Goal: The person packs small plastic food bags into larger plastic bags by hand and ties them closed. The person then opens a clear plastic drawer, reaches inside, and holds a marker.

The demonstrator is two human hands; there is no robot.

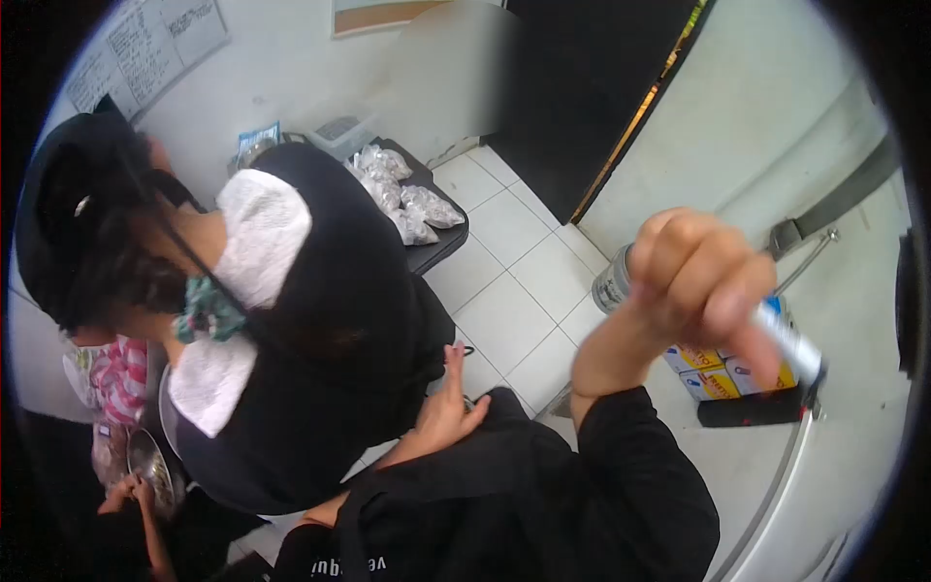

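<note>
My right hand (698,267) is raised at the right, its fingers curled round a white marker (793,347) with a dark tip. Its wrist overlaps the view of a grey container (611,284). My left hand (448,412) is low in the middle, close to the black clothing of a co-worker (339,281); its fingers are stretched out and it holds nothing. The co-worker has their back to me, with a white towel (262,233) round the neck and a green hair tie (208,310).
Filled plastic bags (402,194) lie on a dark table (451,247) beside a clear tub (342,134). Another person's hands (131,490) are at a metal bowl (145,451) lower left. Yellow boxes (706,384) stand right, below a wall strap. A dark door (572,87) is behind.
</note>
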